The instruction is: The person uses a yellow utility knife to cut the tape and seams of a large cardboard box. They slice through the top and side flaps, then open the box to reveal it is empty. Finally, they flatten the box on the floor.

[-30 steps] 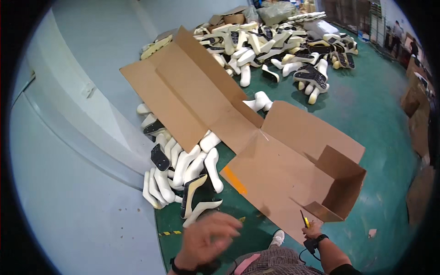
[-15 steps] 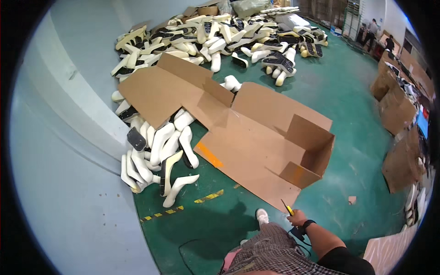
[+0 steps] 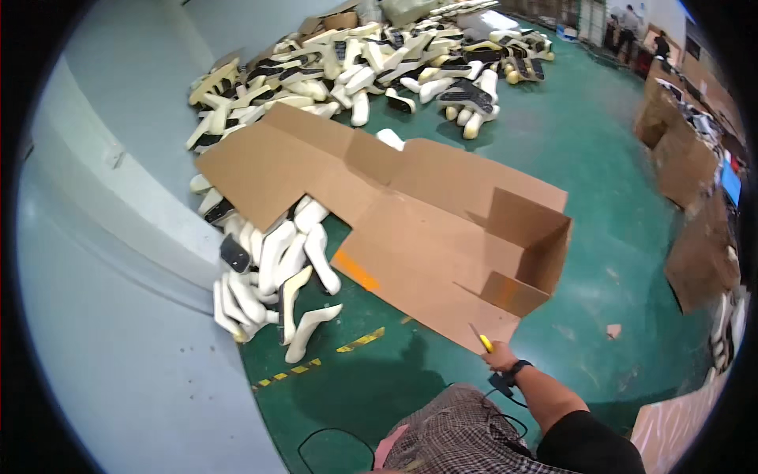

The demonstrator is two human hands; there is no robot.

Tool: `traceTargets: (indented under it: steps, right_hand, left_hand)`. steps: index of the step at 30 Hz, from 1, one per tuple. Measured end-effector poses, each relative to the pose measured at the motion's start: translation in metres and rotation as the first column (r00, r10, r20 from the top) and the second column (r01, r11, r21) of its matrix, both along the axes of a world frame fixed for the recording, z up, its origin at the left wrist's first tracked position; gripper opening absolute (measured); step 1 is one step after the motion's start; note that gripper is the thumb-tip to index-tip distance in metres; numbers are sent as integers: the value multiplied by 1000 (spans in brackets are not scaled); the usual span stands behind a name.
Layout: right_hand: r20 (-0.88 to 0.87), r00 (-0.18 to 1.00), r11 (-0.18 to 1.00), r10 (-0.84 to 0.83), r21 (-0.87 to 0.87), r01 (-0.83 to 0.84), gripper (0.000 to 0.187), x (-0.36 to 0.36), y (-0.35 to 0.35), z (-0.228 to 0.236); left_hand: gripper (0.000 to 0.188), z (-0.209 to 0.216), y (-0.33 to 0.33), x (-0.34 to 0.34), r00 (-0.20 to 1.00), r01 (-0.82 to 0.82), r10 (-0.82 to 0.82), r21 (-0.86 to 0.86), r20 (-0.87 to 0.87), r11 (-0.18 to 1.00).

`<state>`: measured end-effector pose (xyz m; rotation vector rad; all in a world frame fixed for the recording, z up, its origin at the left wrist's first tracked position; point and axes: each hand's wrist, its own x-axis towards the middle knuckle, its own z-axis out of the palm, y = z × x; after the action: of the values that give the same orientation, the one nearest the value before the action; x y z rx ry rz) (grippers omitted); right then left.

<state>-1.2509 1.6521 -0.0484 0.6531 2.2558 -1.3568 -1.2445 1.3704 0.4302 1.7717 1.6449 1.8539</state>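
My right hand point(image 3: 499, 357) is closed around a yellow utility knife point(image 3: 485, 343), whose thin blade points up and away from me. A black band circles that wrist, with a small dark device and a cable hanging below it. Just beyond the hand lies a large brown cardboard box point(image 3: 422, 265), opened out on the floor. Its right end still stands up as walls, while its left flap rests over pale foam pieces. An orange tape strip marks its near left edge. The knife tip is close to the cardboard's near edge; whether they touch I cannot tell. My left hand is out of view.
White and black curved foam pieces point(image 3: 272, 261) are heaped beside the left wall. A bigger pile point(image 3: 379, 67) spreads along the back. Cardboard cartons point(image 3: 687, 170) line the right side. People point(image 3: 629, 33) stand far back right. A black cable point(image 3: 335, 430) lies on the green floor.
My right hand and the knife have moved slightly up and left, closer to the cardboard. The right-hand upright part of the box shows the right wall and flap a little differently as the view shifts.
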Motion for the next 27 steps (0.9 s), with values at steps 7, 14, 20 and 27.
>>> traceTargets:
  steps: [7,14,20,27]
  right_hand:
    - [351,930,994,-109,8,113,26,55,62,-63]
    - [341,940,998,-28,64,6,28,30,46,-92]
    - [189,978,996,87,-40,-81,21,-49,-20,-70]
    - [26,864,863,502,49,-503,46,-44,-169,-27]
  left_hand:
    - [23,-6,39,-1,977,-27,-14,190,211,981]
    - [17,11,21,-53,795,356,-265,66,-545,932]
    - [18,21,-40,42,989,-58,34,165,147,985]
    - [27,18,-179,174,755,-543,557,-146,345,827]
